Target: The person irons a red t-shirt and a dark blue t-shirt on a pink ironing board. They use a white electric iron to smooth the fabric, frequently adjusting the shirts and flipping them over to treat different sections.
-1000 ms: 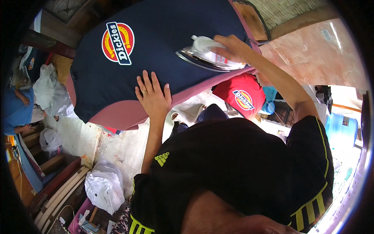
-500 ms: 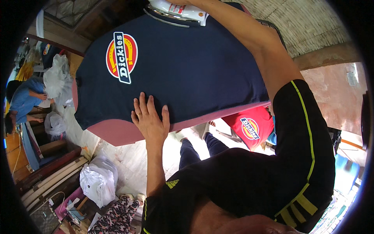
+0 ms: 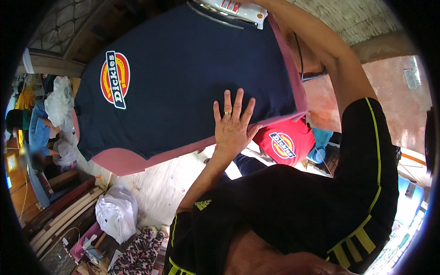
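A dark navy T-shirt [image 3: 183, 68] with a red, yellow and white printed emblem lies stretched over a pink padded board [image 3: 120, 161]. My left hand [image 3: 233, 126] rests flat on the cloth at the board's near edge, fingers spread, a ring on one finger. At the far edge, a white clothes iron [image 3: 240, 11] stands on the shirt, partly cut off by the picture's top. My right arm reaches up to it; the hand itself is almost wholly beyond the frame, at the iron's handle.
A red shirt [image 3: 286, 140] with a similar emblem lies below the board's right end. White plastic bags [image 3: 117, 213] sit on the floor at lower left, beside long wooden strips [image 3: 68, 220]. Another person in blue [image 3: 39, 123] works at far left. Patterned trousers [image 3: 137, 250] show below.
My left hand has slid right along the shirt's near edge. The iron has moved right, farther from the emblem, with my right arm. My view has shifted slightly.
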Motion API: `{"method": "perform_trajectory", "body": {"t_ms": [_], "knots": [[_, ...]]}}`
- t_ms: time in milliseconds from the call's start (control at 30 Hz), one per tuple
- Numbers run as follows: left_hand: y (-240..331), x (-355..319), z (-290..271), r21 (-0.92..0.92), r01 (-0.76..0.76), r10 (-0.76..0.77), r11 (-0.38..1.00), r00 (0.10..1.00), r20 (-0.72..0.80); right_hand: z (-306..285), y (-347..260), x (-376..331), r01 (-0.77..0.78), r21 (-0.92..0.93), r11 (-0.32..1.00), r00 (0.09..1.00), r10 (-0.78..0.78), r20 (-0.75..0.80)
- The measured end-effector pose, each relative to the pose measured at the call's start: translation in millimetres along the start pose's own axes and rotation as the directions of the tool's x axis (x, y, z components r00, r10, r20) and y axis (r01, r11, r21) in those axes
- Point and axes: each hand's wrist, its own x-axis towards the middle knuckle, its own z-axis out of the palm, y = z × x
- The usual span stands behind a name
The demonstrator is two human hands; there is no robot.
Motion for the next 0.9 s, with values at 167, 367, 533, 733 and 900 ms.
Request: {"method": "perform_trajectory", "body": {"t_ms": [167, 367, 533, 733, 900], "knots": [[6.1, -19.2, -11.8, -0.143, -0.130, 0.139, 0.981, 0.989, 0.054, 25.3, 10.5, -39.0, 0.163, -0.094, 0.982, 0.984, -0.169, -0.063], [-30.9, -41.9, -38.8, -0.269, 0.010, -0.107, 0.963, 0.930, -0.351, 40.9, -43.8, -223.4, 0.142, -0.064, 0.988, 0.969, -0.126, 0.213], [-68.1, -41.8, -61.8, 0.240, 0.454, -0.361, 0.858, 0.866, -0.347, 40.1, -26.2, -297.0, 0.322, -0.002, 0.947, 0.937, -0.318, 0.142], [-80.5, -59.9, -39.7, 0.299, 0.578, -0.499, 0.759, 0.812, -0.302, 9.7, 4.3, -202.6, 0.158, -0.226, 0.961, 0.980, -0.125, 0.154], [-78.0, -60.3, -45.4, 0.302, 0.613, -0.548, 0.730, 0.789, -0.277, -5.2, 63.3, -51.7, 0.198, -0.290, 0.936, 0.959, -0.246, -0.139]]}}
